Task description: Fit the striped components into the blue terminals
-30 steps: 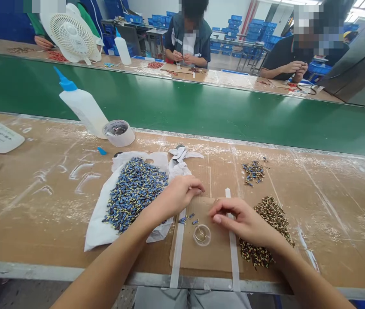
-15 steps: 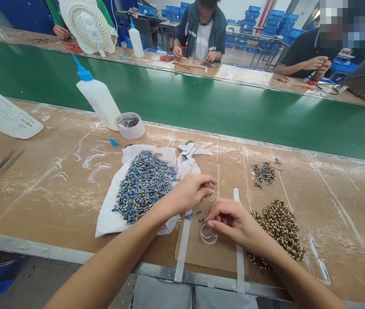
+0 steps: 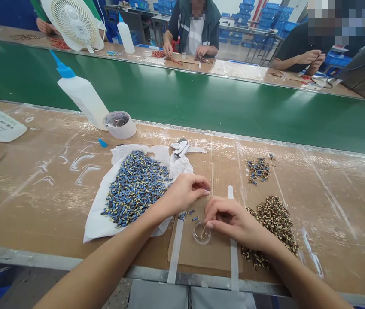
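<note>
My left hand (image 3: 184,192) is pinched shut on a small blue part held just above a taped-down cardboard pad (image 3: 202,253). My right hand (image 3: 230,219) is curled shut over a small clear dish (image 3: 201,233), its fingertips close to the left hand's; what it holds is too small to make out. A heap of blue and yellow parts (image 3: 134,186) lies on a white bag (image 3: 97,223) to the left. A dark brown and cream pile (image 3: 274,223) lies right of my right hand. A few loose blue parts (image 3: 187,214) sit between the hands.
A glue bottle with a blue tip (image 3: 79,96) and a tape roll (image 3: 120,124) stand at the back left. A small blue pile (image 3: 258,169) lies further right. A green conveyor belt (image 3: 202,103) runs across; people work beyond it beside a white fan (image 3: 71,21).
My right hand drew in from the white tape strip to the clear dish and curled over it. My left hand stayed pinched near the pad's top edge. The view shifted slightly.
</note>
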{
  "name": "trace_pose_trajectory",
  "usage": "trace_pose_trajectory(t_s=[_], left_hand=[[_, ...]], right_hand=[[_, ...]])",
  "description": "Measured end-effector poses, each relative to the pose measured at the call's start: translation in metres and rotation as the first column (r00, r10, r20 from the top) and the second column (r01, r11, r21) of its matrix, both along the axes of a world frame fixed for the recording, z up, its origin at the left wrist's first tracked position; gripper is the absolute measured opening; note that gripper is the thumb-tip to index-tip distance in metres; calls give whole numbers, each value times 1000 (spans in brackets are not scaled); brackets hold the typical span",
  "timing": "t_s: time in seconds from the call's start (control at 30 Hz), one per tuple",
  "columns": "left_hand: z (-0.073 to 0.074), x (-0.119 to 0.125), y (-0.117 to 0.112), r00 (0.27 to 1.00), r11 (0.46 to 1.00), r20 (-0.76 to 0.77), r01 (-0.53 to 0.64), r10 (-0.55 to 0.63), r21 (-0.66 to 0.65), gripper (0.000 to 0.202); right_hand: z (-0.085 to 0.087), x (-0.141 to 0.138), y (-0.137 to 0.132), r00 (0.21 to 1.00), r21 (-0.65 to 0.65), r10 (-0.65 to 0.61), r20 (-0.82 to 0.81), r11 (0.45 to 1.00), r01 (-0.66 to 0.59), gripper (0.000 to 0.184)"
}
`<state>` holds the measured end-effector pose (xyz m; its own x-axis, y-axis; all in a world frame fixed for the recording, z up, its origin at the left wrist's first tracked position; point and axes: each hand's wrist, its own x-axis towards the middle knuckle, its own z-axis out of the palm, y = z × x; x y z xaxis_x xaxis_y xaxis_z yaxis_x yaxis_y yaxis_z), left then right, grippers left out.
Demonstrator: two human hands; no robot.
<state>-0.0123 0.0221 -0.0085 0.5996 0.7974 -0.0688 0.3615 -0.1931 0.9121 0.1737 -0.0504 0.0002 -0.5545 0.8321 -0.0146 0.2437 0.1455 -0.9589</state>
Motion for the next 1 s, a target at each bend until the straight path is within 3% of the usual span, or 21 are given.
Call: trace_pose_trajectory(t_s=[0.2, 0.3, 0.43, 0.53, 1.0], left_hand=[[2, 3, -3, 999, 994, 31, 28, -25, -102, 17], [-1, 7, -5, 996, 986, 72, 53, -43, -156, 16], [-4, 11, -9, 995, 977, 81, 71, -56, -200, 15], [-6, 12, -10, 996, 976, 70, 73, -59, -208, 14], [-9, 13, -10, 997, 977, 70, 58, -44, -204, 12]], right_hand=[[1, 3, -1, 991, -125, -116, -61, 986, 108, 13], [4, 10, 0, 961, -130, -241, -132, 966, 224, 13], [3, 20, 5, 851, 0, -491, -187, 866, 500, 11], [-2, 24, 8, 789, 98, -593, -161, 786, 610, 10], [-10, 21, 10, 806, 204, -591, -26, 787, 583, 13]])
